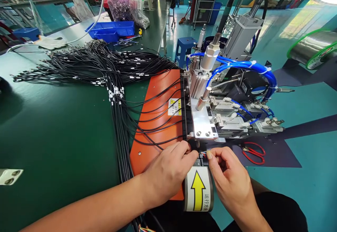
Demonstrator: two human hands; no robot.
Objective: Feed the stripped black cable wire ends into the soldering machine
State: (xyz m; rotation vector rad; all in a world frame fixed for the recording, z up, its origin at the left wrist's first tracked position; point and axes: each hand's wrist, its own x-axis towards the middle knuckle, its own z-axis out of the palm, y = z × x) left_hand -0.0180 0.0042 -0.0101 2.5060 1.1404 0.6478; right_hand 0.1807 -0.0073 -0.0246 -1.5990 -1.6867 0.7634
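My left hand [168,170] is closed at the front end of the machine [204,119], pinching what seems to be a black cable end, mostly hidden by the fingers. Thin coloured wires [203,152] stick out between my hands. My right hand [231,179] pinches their tips between thumb and forefinger. Just below the fingertips is a rounded block [198,190] bearing a yellow arrow. Several black cables [155,119] run over the orange plate [142,161] into the machine's side, left of its metal cylinders.
A big bundle of black cables [86,60] with white tags lies across the green table [58,130]. Red-handled scissors [254,153] rest right of my right hand. Blue air hoses [268,77] arch over the machine. A solder wire spool [313,49] and a blue bin [113,30] stand farther off.
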